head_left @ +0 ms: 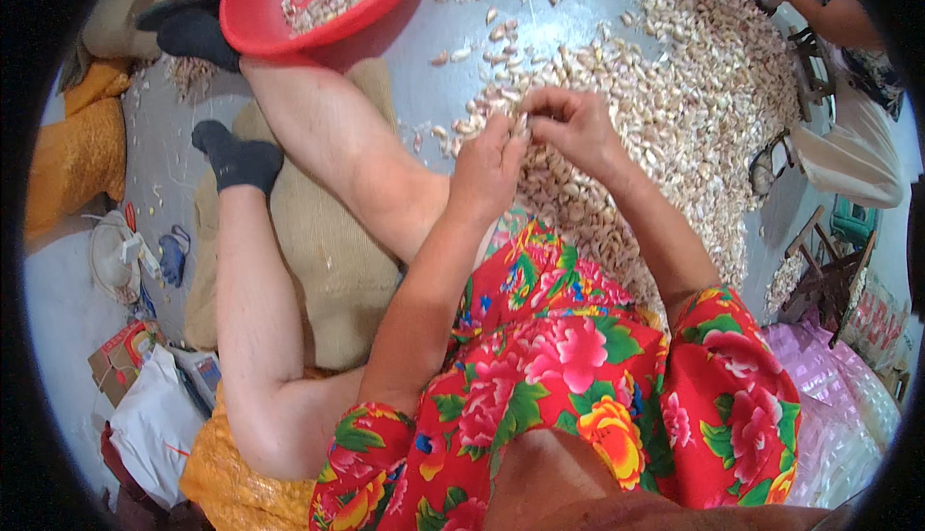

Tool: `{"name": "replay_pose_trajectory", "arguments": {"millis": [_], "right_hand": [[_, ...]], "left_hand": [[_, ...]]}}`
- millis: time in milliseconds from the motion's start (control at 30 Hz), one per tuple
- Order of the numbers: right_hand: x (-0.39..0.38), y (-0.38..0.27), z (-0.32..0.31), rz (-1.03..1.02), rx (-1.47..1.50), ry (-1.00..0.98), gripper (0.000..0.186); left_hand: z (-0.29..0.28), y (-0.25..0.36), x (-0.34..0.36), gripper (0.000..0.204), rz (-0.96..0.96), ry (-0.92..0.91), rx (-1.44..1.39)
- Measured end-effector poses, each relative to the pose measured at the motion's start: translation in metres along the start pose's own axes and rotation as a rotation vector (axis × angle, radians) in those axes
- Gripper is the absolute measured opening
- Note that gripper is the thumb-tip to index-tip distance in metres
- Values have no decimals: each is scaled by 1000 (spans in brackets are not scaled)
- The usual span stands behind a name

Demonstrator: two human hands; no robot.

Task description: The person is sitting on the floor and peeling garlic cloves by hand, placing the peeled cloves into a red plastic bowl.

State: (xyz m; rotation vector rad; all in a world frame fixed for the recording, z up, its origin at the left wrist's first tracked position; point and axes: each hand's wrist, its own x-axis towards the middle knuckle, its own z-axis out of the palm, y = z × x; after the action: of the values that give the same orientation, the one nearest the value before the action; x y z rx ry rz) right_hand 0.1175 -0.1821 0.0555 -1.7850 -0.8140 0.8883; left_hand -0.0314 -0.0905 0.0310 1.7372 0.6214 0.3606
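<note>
Right of the basin (252, 11), the floor (424, 78) gives a way through past a few loose cloves (440, 57); farther right of it, the garlic heap (674, 117) blocks. On the basin's near side, a bare leg (328, 117) bars the way.

This looks like a makeshift workroom: a broad heap of garlic cloves (665, 155) covers much of the smooth grey floor (166, 179), with a red basin (252, 22), an orange sack (82, 165) and another person (848, 22) around it.

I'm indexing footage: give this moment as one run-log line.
left hand: pinching small pale piece; right hand: at same piece, grip unclear; garlic cloves: heaped to the right; red basin: upper left, partly filled
</note>
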Motion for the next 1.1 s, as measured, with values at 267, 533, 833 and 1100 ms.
{"name": "replay_pose_trajectory", "arguments": {"millis": [267,533,833,1100], "right_hand": [[8,6,-13,-288,-559,302,22],[-8,-45,-3,-74,-186,53,12],[66,-11,-12,-199,-483,216,14],[180,38,-60,-217,-857,576,22]], "left_hand": [[9,-12,0,25,-335,-74,-529],[-6,13,14,36,-752,-60,-698],[-12,-6,8,37,-719,26,-1015],[-8,-1,13,39,-745,17,-954]]}}
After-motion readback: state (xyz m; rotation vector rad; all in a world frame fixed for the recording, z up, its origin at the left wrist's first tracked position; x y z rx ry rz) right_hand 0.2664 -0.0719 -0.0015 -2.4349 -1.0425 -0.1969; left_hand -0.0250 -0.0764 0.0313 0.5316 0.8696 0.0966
